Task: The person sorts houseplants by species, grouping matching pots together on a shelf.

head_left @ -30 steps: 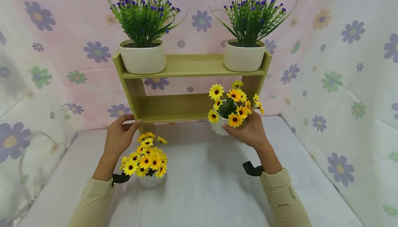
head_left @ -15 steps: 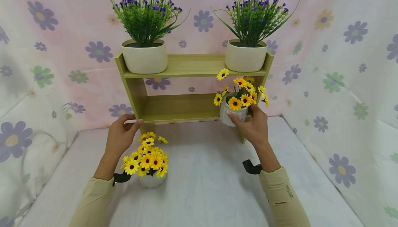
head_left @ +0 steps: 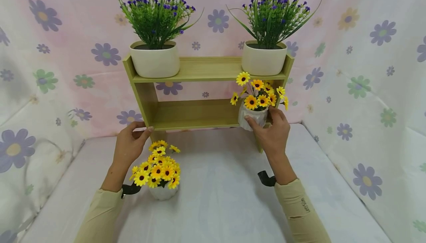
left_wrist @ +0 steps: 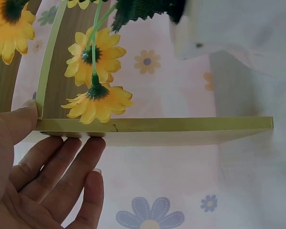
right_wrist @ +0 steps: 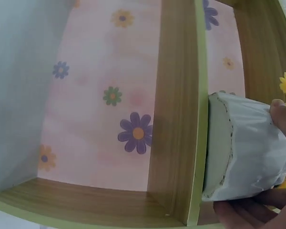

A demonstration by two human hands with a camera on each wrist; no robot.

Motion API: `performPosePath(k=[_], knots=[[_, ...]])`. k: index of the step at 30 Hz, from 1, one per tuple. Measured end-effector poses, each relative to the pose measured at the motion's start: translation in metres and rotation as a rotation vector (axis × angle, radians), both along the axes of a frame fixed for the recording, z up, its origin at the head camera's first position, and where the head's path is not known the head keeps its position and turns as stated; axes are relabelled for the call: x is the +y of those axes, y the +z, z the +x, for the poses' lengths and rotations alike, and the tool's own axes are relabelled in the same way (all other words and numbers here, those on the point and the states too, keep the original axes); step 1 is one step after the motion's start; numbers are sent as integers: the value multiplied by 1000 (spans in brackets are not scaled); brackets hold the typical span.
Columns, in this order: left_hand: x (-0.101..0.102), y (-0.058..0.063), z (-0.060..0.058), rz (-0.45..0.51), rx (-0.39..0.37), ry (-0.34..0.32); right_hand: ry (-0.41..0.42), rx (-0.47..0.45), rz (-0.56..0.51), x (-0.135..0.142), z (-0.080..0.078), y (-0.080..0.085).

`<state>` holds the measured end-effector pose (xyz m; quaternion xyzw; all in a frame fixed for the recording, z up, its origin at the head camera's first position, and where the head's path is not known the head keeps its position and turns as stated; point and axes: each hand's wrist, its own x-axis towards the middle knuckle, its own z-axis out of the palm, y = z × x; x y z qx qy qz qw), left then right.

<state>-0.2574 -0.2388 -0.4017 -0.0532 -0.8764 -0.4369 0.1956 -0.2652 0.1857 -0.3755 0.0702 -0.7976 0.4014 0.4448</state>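
My right hand (head_left: 274, 132) grips a white flowerpot (head_left: 257, 116) of yellow daisies, thumb on the near side and fingers around the far right side. The pot leans at the front edge of the lower board (head_left: 196, 113) of a two-tier wooden shelf (head_left: 209, 67), near its right end. In the right wrist view the pot's pale base (right_wrist: 218, 148) faces that edge. My left hand (head_left: 129, 145) holds the shelf's left side panel (left_wrist: 157, 125), thumb on the front and fingers against the outer face. A second pot of yellow daisies (head_left: 164, 193) stands on the table below it.
Two cream planters, one at the left (head_left: 154, 61) and one at the right (head_left: 264, 60), sit on the top board with purple flowers and grass. A flower-printed cloth (head_left: 216, 43) hangs behind and beside the white table (head_left: 213, 198).
My right hand has raised the flowerpot up and slightly right, from in front of the shelf to the lower board's edge, tilting it back. My left hand stays on the side panel.
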Motion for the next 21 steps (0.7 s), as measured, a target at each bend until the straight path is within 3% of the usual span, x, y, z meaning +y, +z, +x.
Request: performPosePath(k=[6,17,21], knots=[[1,1,1,5,-10,2,-53,72,11,-3,2,0],[1,1,1,-8,-5,7,-125,77,-4,4,-4,-2],[0,0,0,-6,-2,6,-117,95,-14,8,-6,-2]])
